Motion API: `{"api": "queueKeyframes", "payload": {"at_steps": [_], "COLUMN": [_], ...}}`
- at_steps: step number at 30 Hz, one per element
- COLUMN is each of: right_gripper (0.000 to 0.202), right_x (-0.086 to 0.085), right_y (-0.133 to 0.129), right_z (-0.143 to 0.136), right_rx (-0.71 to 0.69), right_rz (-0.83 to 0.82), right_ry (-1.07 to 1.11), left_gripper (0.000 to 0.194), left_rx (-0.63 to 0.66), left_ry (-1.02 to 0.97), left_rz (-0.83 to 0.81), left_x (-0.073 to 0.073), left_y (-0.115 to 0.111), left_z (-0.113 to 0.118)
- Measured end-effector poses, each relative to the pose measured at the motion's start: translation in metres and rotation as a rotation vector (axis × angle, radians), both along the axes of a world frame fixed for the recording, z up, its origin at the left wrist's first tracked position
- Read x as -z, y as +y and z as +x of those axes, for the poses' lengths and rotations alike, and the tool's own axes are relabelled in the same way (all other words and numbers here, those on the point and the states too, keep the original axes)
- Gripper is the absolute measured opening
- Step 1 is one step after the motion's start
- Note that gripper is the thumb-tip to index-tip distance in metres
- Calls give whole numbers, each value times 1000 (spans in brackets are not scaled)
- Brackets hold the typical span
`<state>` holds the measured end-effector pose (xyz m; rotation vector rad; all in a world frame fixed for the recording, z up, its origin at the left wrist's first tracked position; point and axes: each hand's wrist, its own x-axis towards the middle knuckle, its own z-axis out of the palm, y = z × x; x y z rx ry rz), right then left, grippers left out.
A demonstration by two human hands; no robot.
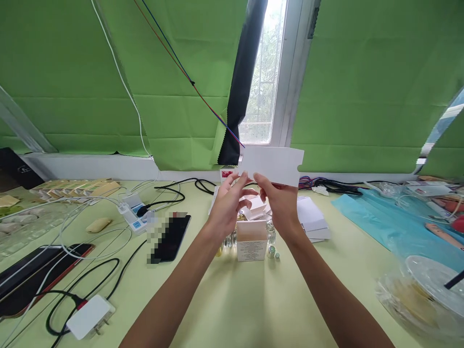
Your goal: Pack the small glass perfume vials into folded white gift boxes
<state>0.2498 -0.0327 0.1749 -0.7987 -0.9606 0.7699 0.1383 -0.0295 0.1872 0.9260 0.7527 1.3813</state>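
Holding one white card [273, 164] together are the left hand [225, 205] and right hand [282, 203]. Below them stands a printed box [251, 249].

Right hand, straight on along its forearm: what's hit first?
The white card at the fingertips of the right hand. Past that, probably the window or dark curtain edge; one view leaves depth unclear.
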Motion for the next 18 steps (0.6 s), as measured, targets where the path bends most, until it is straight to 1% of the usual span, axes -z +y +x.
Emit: {"api": "queueKeyframes", "payload": {"at_steps": [2, 4, 6, 8, 10, 13, 16, 18], "right_gripper": [23, 22, 24, 27, 28, 29, 29, 31], "right_x": [-1, -1, -1, 0, 1, 3, 4, 3], "right_y": [1, 4, 7, 10, 13, 15, 16, 16], "right_z": [4, 8, 13, 18, 22, 26, 26, 26], "right_rx": [-12, -14, -7, -4, -13, -28, -35, -42], "right_rz": [-2, -8, -19, -29, -27, -29, -43, -50], "right_ry": [5, 9, 9, 3, -16, -42, -50, -57], "left_gripper": [38, 36, 28, 18, 12, 5, 12, 12], "left_rx": [58, 124, 157, 167, 186, 285, 422, 486], "left_ry": [86, 198, 393, 659, 824, 1002, 1195, 1251], "left_rz": [28, 62, 107, 192, 279, 430, 563, 601], "left_x": [-1, -2, -2, -2, -3, -7, -13, -15], "left_y": [6, 12, 16, 18, 18, 13, 9, 7], "left_z": [-7, -16, -26, -36, -44, -51, -55, -57]}}
